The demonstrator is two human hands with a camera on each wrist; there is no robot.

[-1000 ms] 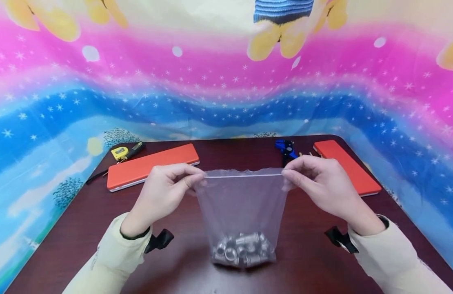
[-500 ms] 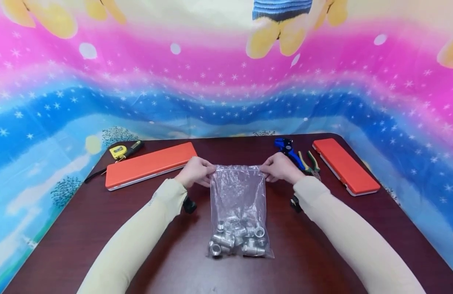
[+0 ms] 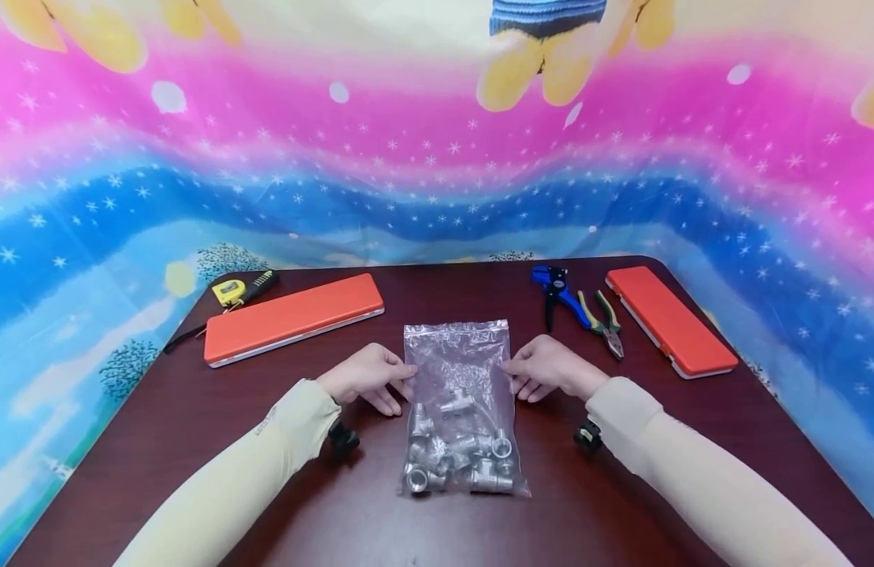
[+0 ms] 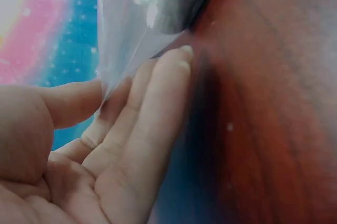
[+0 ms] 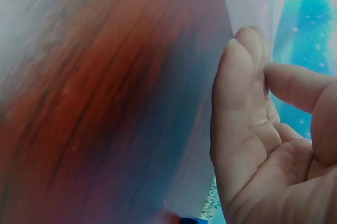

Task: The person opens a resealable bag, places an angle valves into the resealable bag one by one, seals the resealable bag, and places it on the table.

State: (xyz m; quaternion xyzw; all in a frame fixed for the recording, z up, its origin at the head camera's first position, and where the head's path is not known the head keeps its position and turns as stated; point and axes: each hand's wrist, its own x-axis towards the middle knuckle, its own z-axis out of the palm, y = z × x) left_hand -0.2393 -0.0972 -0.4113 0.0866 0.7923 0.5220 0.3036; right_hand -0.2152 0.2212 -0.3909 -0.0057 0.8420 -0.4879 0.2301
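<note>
A clear zip-top plastic bag (image 3: 457, 354) lies flat on the dark wooden table. Inside it, silvery metal pipe fittings (image 3: 490, 476) are spread over the lower half, some of them tee-shaped. My left hand (image 3: 369, 376) pinches the bag's left edge between thumb and index finger, the other fingers reaching down beside it. Opposite, the right hand (image 3: 550, 368) pinches the right edge the same way. Both wrist views show the thin plastic (image 4: 118, 34) caught at the thumb tip, with the remaining fingers fairly straight.
An orange case (image 3: 295, 319) lies back left, near a yellow tape measure (image 3: 227, 292) and a black-handled tool (image 3: 260, 286). At back right are a blue wire stripper (image 3: 570, 301), green-and-yellow pliers (image 3: 609, 324) and a second orange case (image 3: 671, 321). A printed cloth (image 3: 437, 197) hangs behind the table.
The bag has gone from held upright by its top corners to lying flat, its fittings spreading out. Both hands have since slid from the top corners down the side edges, nearer to me.
</note>
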